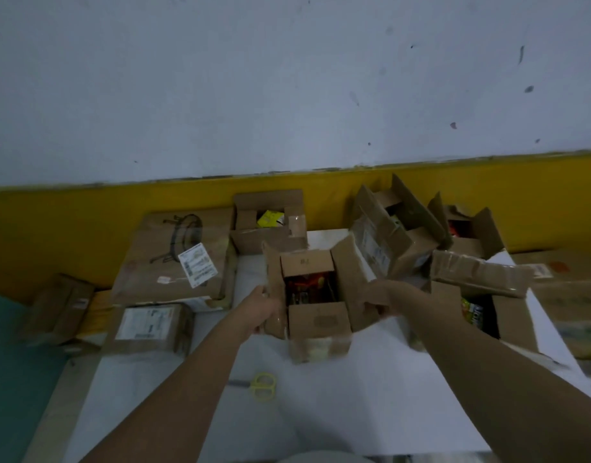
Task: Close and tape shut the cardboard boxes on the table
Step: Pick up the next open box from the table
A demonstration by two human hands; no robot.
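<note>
An open cardboard box (317,325) stands in the middle of the white table (371,396), all flaps up, with red packets showing inside. My left hand (264,305) grips its left side flap. My right hand (384,300) holds its right flap from outside. More open boxes stand behind: one with a yellow item (269,225), a tall tilted one (391,235), one at the back right (471,228), and one at the right (508,315) with green packets. No tape roll is visible.
Yellow-handled scissors (262,385) lie on the table near me, left of centre. A large flat labelled carton (173,255) and smaller closed boxes (147,327) sit to the left, off the table. A yellow-and-white wall runs behind.
</note>
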